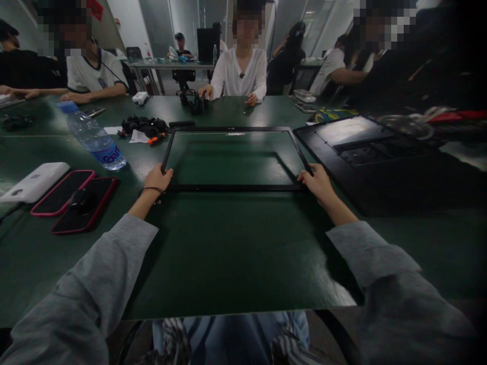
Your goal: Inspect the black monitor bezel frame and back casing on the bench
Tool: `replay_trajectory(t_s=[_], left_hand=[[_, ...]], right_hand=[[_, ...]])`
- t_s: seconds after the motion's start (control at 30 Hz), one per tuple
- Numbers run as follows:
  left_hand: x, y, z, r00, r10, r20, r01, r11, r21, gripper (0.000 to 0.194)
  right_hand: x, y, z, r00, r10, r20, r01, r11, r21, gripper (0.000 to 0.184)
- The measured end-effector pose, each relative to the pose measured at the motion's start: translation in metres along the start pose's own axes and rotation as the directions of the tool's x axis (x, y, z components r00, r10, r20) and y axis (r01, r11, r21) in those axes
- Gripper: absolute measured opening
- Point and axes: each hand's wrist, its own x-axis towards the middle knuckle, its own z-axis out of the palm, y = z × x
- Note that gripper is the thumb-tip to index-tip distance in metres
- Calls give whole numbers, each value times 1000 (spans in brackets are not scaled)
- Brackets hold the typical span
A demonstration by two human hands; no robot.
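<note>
your left hand (157,180) and right hand (319,186) each grasp a side bar of the thin black monitor bezel (236,188), held over the glossy green bench (243,248), and that hollow rectangle is probably light, slick and bendy, best gripped by both sides towards its near corners.

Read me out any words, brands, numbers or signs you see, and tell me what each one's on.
"Goan" or similar, on the label of the plastic bottle; blurred, so the spelling is uncertain.
Small mark on the top bar of the black frame: too small to read.
Grey mark on the white device: too blurred to read.
No numbers can be read.
</note>
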Motion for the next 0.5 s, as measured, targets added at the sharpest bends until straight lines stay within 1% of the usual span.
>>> replay_trajectory(t_s=[0.13,0.3,0.5], left_hand=[[1,0,0,1000,-1,3,1,1000,4,44],[3,-2,2,1000,2,1,-2,1000,15,46],[5,-5,4,1000,1,-2,-1,1000,-24,45]], right_hand=[[3,2,0,1000,-8,6,8,1000,-7,41],[7,8,3,1000,-11,-15,11,1000,-29,40],[7,12,3,1000,-20,-17,19,1000,-24,42]])
